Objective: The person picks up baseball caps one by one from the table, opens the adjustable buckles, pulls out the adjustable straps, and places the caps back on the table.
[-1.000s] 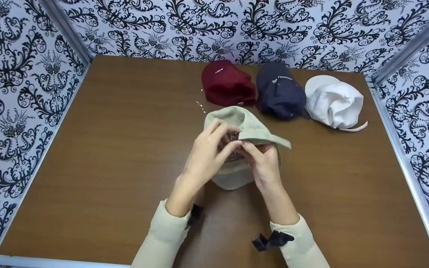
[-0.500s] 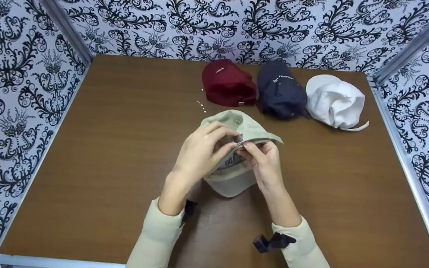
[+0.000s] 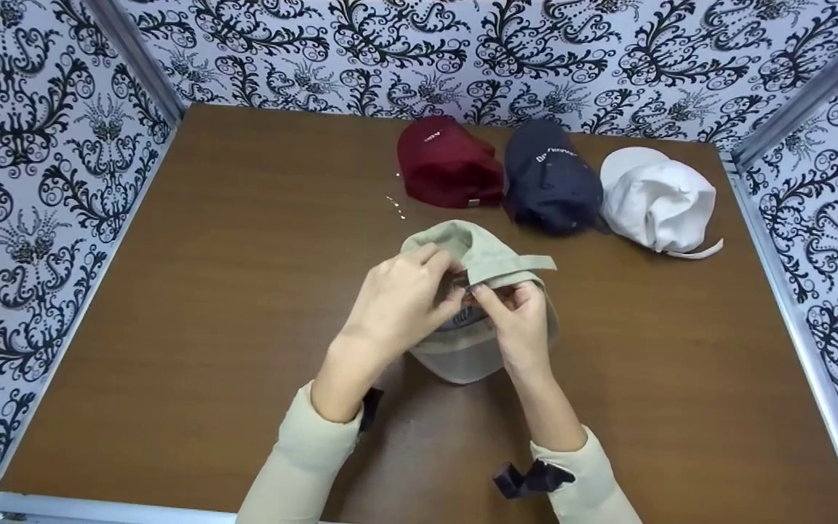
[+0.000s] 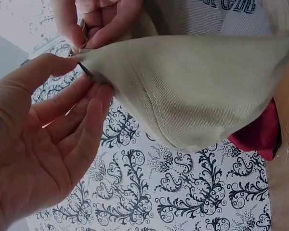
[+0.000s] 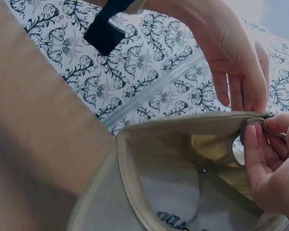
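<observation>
Two bare hands meet at the rear edge of a beige cap [image 3: 495, 251], which sits just right of centre in the head view, its brim [image 3: 459, 365] pointing to the bottom of the frame and its inside partly visible, with dark lettering there. The left hand [image 3: 397, 298] pinches the edge between thumb and fingers; the right hand [image 3: 524, 327] holds the same edge just beside it — the fingertips of both nearly together. Between them is a small dark piece, perhaps a buckle, though the fingers hide most of it. A strap end [image 3: 541, 262] juts out to the right above the right hand.

Toward the top of the frame three more caps lie in a row on the brown table [image 3: 208, 291]: a red cap [image 3: 450, 164], a navy cap [image 3: 553, 182] just beside it, and at upper right a white cap [image 3: 659, 204], a thin strap trailing at its lower right. Small white marks [image 3: 397, 208] show left of the beige cap's top — near the red cap. Black-and-white patterned walls [image 3: 419, 51] stand behind.
</observation>
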The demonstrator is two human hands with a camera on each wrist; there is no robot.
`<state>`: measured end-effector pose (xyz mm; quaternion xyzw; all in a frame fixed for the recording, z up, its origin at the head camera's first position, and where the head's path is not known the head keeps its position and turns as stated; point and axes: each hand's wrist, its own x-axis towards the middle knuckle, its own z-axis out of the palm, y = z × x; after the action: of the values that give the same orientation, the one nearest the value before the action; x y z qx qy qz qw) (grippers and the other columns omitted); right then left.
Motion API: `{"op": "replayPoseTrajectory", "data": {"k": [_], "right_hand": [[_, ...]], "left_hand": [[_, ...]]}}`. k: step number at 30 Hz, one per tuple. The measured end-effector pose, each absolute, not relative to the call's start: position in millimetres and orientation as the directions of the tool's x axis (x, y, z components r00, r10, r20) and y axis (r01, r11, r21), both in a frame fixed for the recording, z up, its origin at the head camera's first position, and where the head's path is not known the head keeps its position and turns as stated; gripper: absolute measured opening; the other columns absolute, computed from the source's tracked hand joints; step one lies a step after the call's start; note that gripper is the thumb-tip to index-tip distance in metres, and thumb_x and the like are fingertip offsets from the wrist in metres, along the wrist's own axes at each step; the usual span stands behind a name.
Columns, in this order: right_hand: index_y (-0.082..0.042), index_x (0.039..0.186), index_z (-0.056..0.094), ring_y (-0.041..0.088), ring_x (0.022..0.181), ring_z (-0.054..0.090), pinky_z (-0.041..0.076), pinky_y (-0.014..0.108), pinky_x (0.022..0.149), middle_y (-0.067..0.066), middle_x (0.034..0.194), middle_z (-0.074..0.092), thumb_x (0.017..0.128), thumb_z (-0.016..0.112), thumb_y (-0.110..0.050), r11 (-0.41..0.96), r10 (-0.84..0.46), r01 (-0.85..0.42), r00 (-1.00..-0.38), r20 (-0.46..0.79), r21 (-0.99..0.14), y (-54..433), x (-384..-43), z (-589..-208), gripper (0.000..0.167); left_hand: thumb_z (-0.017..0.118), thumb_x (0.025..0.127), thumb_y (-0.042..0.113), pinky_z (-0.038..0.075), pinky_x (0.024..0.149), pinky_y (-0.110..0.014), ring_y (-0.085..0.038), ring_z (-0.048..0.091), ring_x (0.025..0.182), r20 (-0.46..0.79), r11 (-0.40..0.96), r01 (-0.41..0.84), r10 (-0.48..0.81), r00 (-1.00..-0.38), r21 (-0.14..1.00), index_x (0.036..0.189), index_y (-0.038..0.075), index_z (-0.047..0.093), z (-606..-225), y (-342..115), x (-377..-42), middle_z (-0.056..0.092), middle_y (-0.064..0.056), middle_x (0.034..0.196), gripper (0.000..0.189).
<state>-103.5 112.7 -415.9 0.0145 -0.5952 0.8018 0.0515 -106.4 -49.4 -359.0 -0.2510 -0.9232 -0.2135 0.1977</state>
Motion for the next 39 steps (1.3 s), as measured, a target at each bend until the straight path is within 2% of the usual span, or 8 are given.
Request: {"op": "replayPoseTrajectory", "data": {"k": [4,8,12,16,19,25,32,39], "right_hand": [[0.011,0.102,0.062,0.008,0.078,0.067,0.058,0.021,0.072,-0.001,0.089,0.068,0.087,0.061,0.009,-0.189,0.109,-0.151,-0.985,0.132,-0.970,110.2,-103.5,-416.5,0.016],[0.015,0.106,0.062,0.007,0.083,0.068,0.057,0.020,0.073,0.000,0.094,0.069,0.088,0.064,0.007,-0.076,0.112,-0.205,-0.974,0.196,-0.976,108.4,-103.1,-416.4,0.020],[0.017,0.109,0.062,0.007,0.090,0.069,0.058,0.021,0.078,0.005,0.099,0.070,0.088,0.065,0.006,-0.046,0.092,-0.225,-0.971,0.221,-0.973,108.1,-102.5,-416.3,0.023],[0.018,0.109,0.061,0.007,0.089,0.069,0.058,0.020,0.078,0.006,0.098,0.070,0.088,0.064,0.006,-0.042,0.083,-0.228,-0.971,0.224,-0.973,108.9,-101.6,-415.6,0.024],[0.018,0.108,0.061,0.006,0.086,0.068,0.057,0.020,0.076,0.002,0.095,0.069,0.087,0.064,0.007,-0.044,0.092,-0.227,-0.971,0.222,-0.973,109.9,-100.9,-413.4,0.024],[0.017,0.106,0.061,0.006,0.083,0.066,0.057,0.020,0.074,-0.003,0.092,0.068,0.086,0.063,0.007,-0.068,0.096,-0.227,-0.971,0.220,-0.971,111.6,-101.4,-407.5,0.023],[0.014,0.102,0.062,0.010,0.080,0.067,0.059,0.025,0.072,-0.001,0.090,0.069,0.085,0.060,0.010,-0.145,0.100,-0.250,-0.966,0.237,-0.957,112.0,-102.8,-404.4,0.017],[0.010,0.098,0.065,0.010,0.077,0.068,0.057,0.023,0.069,-0.001,0.086,0.070,0.086,0.059,0.009,-0.160,0.117,-0.282,-0.957,0.265,-0.946,110.7,-103.2,-404.9,0.014]], "left_hand": [[0.073,0.080,0.016,0.057,0.057,-0.039,-0.024,0.069,0.066,0.504,0.811,0.527,0.354,-0.788,0.255,0.092,0.009,0.065,-361.8,-44.5,-105.1,0.066,-0.001,0.085,0.016],[0.072,0.079,0.016,0.054,0.051,-0.037,-0.025,0.066,0.059,0.519,0.844,0.505,0.355,-0.778,0.180,0.088,0.007,0.059,-364.9,-39.5,-104.6,0.063,-0.004,0.079,0.018],[0.071,0.079,0.014,0.053,0.050,-0.037,-0.025,0.063,0.056,0.510,0.850,0.507,0.376,-0.774,0.144,0.087,0.006,0.058,-366.5,-38.5,-104.6,0.062,-0.005,0.078,0.018],[0.069,0.080,0.015,0.053,0.049,-0.037,-0.025,0.062,0.054,0.495,0.836,0.521,0.384,-0.780,0.172,0.089,0.007,0.057,-367.2,-41.2,-105.3,0.062,-0.005,0.079,0.018],[0.069,0.080,0.018,0.054,0.051,-0.038,-0.024,0.063,0.056,0.486,0.814,0.534,0.379,-0.787,0.230,0.093,0.008,0.057,-368.0,-44.6,-106.2,0.062,-0.003,0.083,0.020],[0.073,0.083,0.022,0.057,0.068,-0.032,-0.018,0.062,0.080,0.538,0.756,0.580,0.367,-0.759,0.303,0.097,0.012,0.060,-367.2,-49.9,-108.9,0.059,-0.001,0.094,0.022],[0.077,0.085,0.020,0.055,0.068,-0.031,-0.015,0.059,0.076,0.568,0.700,0.597,0.328,-0.755,0.391,0.098,0.012,0.059,-365.9,-48.5,-106.7,0.057,-0.002,0.097,0.023],[0.079,0.085,0.021,0.056,0.066,-0.032,-0.015,0.064,0.079,0.578,0.717,0.582,0.305,-0.757,0.384,0.099,0.012,0.060,-366.4,-44.6,-103.7,0.060,0.000,0.095,0.025]]}}
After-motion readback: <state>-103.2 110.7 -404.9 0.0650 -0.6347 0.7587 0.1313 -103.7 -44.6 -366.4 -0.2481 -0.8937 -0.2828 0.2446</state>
